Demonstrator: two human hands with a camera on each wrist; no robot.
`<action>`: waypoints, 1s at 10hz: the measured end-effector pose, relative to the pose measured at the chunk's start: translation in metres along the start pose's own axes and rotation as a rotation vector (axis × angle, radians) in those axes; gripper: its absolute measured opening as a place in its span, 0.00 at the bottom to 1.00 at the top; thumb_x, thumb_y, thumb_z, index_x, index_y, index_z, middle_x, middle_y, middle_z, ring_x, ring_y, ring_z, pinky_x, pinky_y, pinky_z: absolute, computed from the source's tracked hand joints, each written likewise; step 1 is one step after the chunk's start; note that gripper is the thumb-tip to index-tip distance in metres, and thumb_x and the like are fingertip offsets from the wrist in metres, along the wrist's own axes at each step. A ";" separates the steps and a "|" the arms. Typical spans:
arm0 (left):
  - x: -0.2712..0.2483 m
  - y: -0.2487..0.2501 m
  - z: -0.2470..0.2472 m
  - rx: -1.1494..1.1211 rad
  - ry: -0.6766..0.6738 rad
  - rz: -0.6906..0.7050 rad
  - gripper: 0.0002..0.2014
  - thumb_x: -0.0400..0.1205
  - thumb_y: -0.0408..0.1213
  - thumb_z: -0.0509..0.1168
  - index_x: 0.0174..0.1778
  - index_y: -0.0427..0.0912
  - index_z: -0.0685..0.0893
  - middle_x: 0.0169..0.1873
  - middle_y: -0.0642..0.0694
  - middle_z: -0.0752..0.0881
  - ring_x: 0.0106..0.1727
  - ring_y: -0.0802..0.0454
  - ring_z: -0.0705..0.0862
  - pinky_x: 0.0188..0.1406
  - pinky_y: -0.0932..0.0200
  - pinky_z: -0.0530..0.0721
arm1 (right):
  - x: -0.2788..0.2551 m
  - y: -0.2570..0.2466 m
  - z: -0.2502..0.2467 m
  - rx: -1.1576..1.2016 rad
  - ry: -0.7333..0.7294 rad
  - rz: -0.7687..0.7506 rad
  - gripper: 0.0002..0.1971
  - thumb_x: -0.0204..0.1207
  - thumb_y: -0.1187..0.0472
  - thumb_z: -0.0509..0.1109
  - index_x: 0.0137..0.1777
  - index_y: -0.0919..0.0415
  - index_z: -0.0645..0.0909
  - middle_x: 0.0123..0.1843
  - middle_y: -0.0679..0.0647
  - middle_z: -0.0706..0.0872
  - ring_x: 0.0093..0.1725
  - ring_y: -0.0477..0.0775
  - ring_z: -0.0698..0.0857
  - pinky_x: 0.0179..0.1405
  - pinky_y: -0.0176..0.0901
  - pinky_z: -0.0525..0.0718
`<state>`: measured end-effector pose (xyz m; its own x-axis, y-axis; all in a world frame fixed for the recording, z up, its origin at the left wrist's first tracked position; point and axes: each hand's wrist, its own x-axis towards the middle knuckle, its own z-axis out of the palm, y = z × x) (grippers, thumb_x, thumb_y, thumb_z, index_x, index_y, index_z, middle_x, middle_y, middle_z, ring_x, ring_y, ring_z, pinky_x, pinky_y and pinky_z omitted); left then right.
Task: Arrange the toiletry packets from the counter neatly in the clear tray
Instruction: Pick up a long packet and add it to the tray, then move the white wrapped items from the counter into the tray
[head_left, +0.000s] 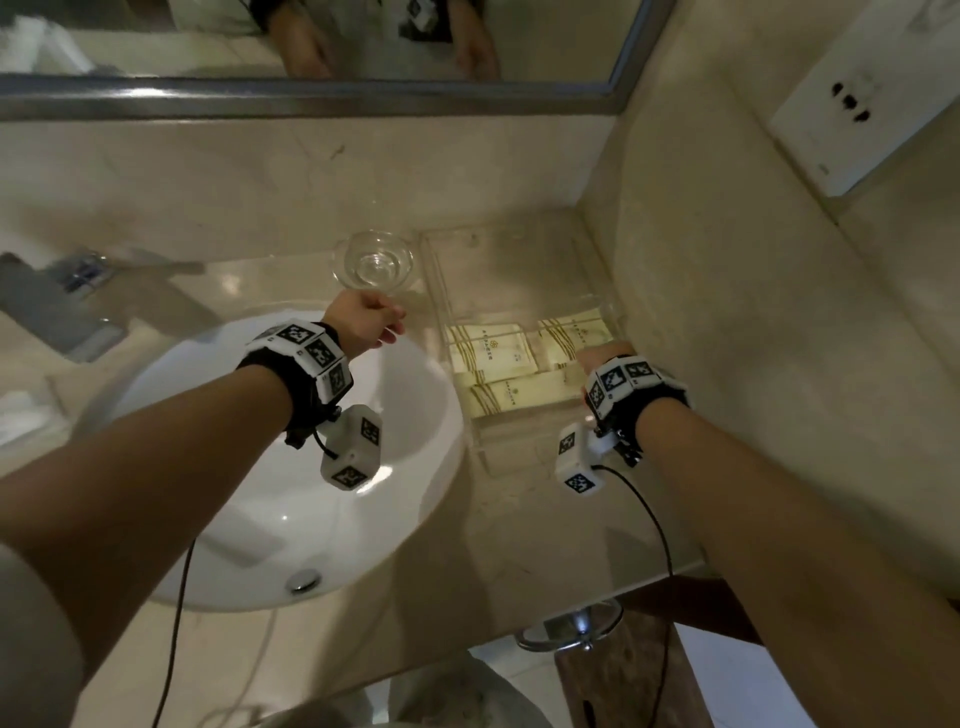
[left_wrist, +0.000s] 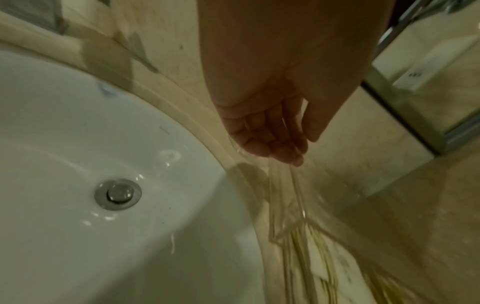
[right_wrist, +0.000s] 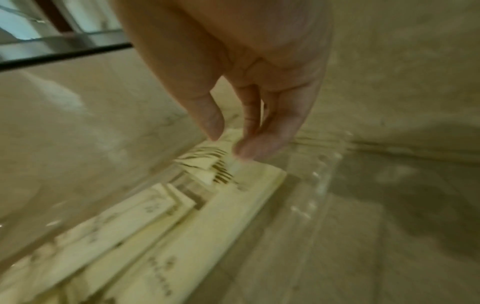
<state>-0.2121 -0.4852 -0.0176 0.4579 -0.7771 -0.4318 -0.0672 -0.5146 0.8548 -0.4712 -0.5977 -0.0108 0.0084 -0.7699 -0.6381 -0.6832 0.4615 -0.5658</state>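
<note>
A clear tray (head_left: 511, 270) sits in the counter's back right corner. Three cream toiletry packets with gold stripes lie flat in its near half: one on the left (head_left: 491, 349), one on the right (head_left: 569, 335) and a long one in front (head_left: 519, 396). My right hand (head_left: 602, 356) is over the tray's right side. In the blurred right wrist view its thumb and straight fingers (right_wrist: 228, 144) point down at the packets (right_wrist: 221, 205), fingertips at or just above one, nothing pinched. My left hand (head_left: 382, 325) has loosely curled fingers (left_wrist: 280, 148) at the tray's left wall (left_wrist: 285, 205).
A glass bowl (head_left: 373, 262) stands just left of the tray's far end. The white sink basin (head_left: 291, 467) lies under my left forearm, with a faucet (head_left: 78, 296) at the far left. A mirror (head_left: 311, 93) runs behind, and a wall with a socket (head_left: 852, 104) closes the right side.
</note>
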 end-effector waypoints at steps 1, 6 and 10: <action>-0.014 0.005 -0.027 -0.019 0.045 0.038 0.11 0.82 0.31 0.60 0.33 0.45 0.77 0.30 0.46 0.81 0.28 0.54 0.78 0.28 0.66 0.73 | -0.016 -0.032 0.015 -0.075 0.077 -0.113 0.05 0.80 0.60 0.62 0.50 0.56 0.68 0.43 0.54 0.74 0.31 0.44 0.69 0.23 0.28 0.77; -0.160 -0.089 -0.269 -0.284 0.441 0.016 0.09 0.79 0.33 0.65 0.35 0.48 0.80 0.18 0.57 0.86 0.16 0.66 0.78 0.17 0.74 0.71 | -0.203 -0.120 0.308 -0.342 -0.695 -0.680 0.18 0.79 0.56 0.66 0.27 0.57 0.75 0.23 0.53 0.71 0.18 0.48 0.68 0.14 0.32 0.63; -0.257 -0.267 -0.339 -0.145 0.556 -0.455 0.18 0.73 0.38 0.73 0.56 0.36 0.80 0.45 0.39 0.83 0.42 0.45 0.81 0.35 0.57 0.79 | -0.254 -0.079 0.462 -0.684 -0.671 -0.778 0.11 0.75 0.57 0.70 0.32 0.54 0.75 0.38 0.54 0.83 0.44 0.60 0.84 0.52 0.51 0.85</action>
<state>-0.0118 -0.0251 -0.0371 0.7973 -0.1788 -0.5764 0.3376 -0.6596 0.6716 -0.0822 -0.2350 -0.0455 0.8187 -0.2646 -0.5097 -0.5685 -0.4993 -0.6539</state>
